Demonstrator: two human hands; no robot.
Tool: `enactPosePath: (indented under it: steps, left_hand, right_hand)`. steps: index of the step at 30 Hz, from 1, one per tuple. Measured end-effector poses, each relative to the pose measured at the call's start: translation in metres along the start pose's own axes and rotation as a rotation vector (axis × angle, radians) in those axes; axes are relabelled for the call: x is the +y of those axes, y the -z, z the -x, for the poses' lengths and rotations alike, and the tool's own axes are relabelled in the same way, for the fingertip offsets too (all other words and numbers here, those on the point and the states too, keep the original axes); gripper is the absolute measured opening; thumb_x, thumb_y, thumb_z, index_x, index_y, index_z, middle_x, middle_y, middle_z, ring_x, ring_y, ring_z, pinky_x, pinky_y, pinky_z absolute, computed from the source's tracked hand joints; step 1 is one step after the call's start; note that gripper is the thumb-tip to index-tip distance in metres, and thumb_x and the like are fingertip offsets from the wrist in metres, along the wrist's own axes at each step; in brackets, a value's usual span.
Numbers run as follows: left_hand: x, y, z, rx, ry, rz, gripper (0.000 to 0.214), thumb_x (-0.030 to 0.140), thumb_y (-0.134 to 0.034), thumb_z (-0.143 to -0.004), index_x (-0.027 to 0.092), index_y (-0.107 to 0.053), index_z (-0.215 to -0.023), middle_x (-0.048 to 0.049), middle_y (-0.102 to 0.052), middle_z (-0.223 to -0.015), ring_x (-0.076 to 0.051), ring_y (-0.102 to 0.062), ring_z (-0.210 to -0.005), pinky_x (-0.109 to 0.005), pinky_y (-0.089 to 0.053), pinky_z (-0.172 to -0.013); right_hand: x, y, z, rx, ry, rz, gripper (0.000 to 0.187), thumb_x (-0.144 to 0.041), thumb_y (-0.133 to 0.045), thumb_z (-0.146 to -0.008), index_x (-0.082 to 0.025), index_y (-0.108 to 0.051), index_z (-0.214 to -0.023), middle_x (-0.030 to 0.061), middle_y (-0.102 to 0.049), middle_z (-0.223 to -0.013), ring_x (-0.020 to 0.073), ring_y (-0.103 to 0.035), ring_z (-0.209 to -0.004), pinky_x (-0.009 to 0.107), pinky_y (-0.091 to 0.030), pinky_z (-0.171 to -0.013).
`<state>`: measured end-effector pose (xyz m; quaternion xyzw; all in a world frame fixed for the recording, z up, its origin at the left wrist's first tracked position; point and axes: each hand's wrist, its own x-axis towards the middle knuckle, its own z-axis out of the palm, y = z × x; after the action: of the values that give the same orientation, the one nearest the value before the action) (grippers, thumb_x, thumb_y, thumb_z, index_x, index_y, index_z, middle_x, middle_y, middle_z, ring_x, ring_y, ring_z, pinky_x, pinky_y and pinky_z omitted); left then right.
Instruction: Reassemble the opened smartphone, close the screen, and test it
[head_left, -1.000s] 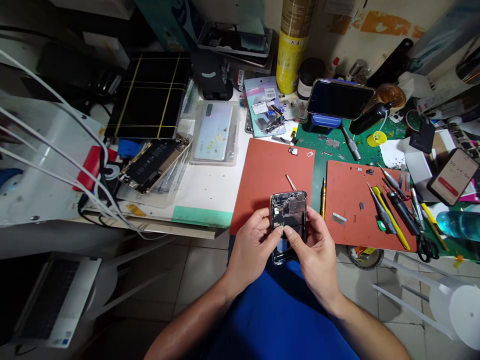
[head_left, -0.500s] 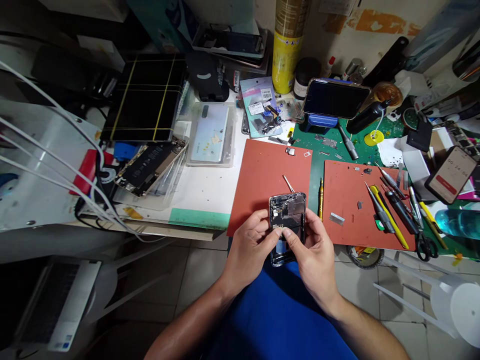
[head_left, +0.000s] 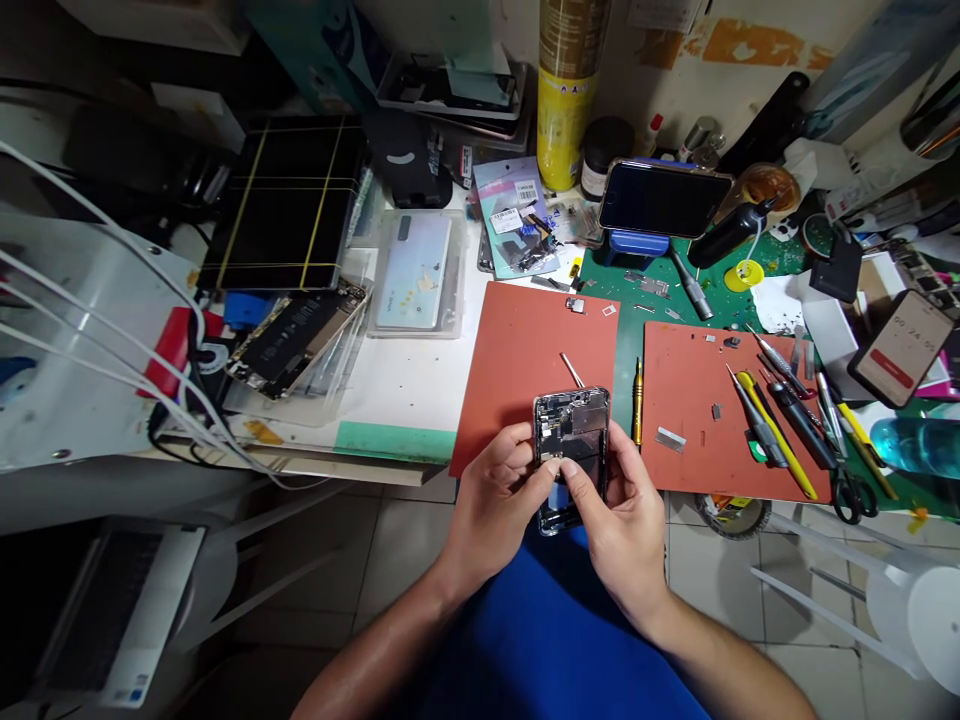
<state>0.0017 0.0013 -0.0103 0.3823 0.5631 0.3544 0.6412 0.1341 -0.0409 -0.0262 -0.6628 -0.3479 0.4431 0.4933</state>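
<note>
An opened smartphone (head_left: 587, 416) is held upright over the near edge of the left red-brown mat (head_left: 517, 350), its inner boards and parts showing. My left hand (head_left: 495, 500) grips its left side, fingers curled behind the frame and thumb over the inside. On the opposite side my right hand (head_left: 628, 515) wraps the frame, its thumb also resting on the inner parts. Both thumb tips come close together low on the phone's inside; whatever tiny piece lies under them is hidden. Just beyond the phone's top edge lies a pair of tweezers or thin metal tool (head_left: 572, 370).
A gold screwdriver (head_left: 638, 400) lies between the mats. On the right mat (head_left: 675, 380) are several tools, including a yellow-handled one (head_left: 780, 440), with scissors (head_left: 853, 495) at its corner. A phone on a blue stand (head_left: 665, 200) faces me. A boxed phone (head_left: 412, 270) lies left.
The whole view has shifted slightly, so the bench appears a little further left. Both hands keep the same hold on the phone, with the thumbs barely moved.
</note>
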Motion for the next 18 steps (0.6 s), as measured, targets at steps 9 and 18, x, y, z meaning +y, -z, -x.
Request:
enactPosePath:
  steps: [9,18]
  left_hand:
    - [0.002,0.002,0.006,-0.024,-0.043,-0.056,0.025,0.035,-0.072,-0.093,0.025,-0.070,-0.116,0.0020,-0.081,-0.092,-0.016,-0.076,-0.087,-0.028,-0.061,-0.089]
    - [-0.001,-0.005,0.019,-0.090,-0.083,-0.040,0.030,0.036,-0.066,-0.102,0.025,-0.068,-0.129,-0.0053,-0.080,-0.126,-0.020,-0.077,-0.113,-0.032,-0.061,-0.103]
  right_hand:
    - [0.000,0.002,0.000,-0.007,-0.026,-0.064,0.061,-0.039,-0.080,-0.094,-0.027,-0.061,-0.150,0.0105,-0.066,-0.150,0.0303,-0.063,-0.139,0.057,-0.049,-0.123]
    - [0.007,0.009,0.005,0.019,-0.080,-0.230,0.064,-0.035,-0.086,-0.089,-0.027,-0.063,-0.148,0.0106,-0.062,-0.155,0.0306,-0.062,-0.142,0.054,-0.050,-0.122]
